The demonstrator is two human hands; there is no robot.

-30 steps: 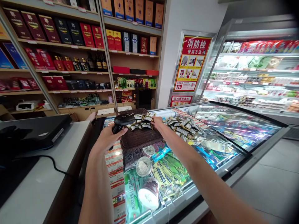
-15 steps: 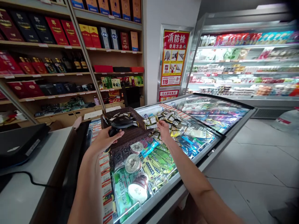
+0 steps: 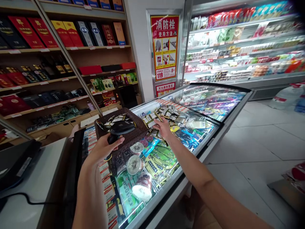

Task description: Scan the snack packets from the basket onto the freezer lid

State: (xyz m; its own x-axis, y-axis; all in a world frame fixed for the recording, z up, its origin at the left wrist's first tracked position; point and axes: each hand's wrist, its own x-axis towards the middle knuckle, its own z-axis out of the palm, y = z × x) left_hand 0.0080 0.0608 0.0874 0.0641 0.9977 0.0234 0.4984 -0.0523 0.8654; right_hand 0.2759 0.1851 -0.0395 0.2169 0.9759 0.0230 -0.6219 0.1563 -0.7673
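My left hand [image 3: 101, 149] is closed round the handle of a black barcode scanner [image 3: 122, 127], whose head hangs over a dark brown woven basket [image 3: 126, 138]. Small gold-and-white packets [image 3: 116, 119] lie inside that basket. To the right, my right hand [image 3: 163, 128] pinches a small gold-and-white packet [image 3: 150, 120] by its near edge, close to the basket's right rim. More such packets [image 3: 168, 112] are heaped on the freezer's glass top just beyond my fingers. Part of the gripped packet is covered by my fingertips.
Under the glass of the chest freezer [image 3: 205, 149] lie ice-cream tubs [image 3: 135, 164] and bagged ices. A counter [image 3: 51, 171] with a black device [image 3: 19, 162] and a cable stands at left. Boxed goods fill the shelves [image 3: 95, 47] behind; a lit display fridge [image 3: 238, 51] stands at right.
The view has turned a little right and down. My right hand has shifted slightly left with its fingers spread more over the packet. The scanner stays in my left hand above the basket.
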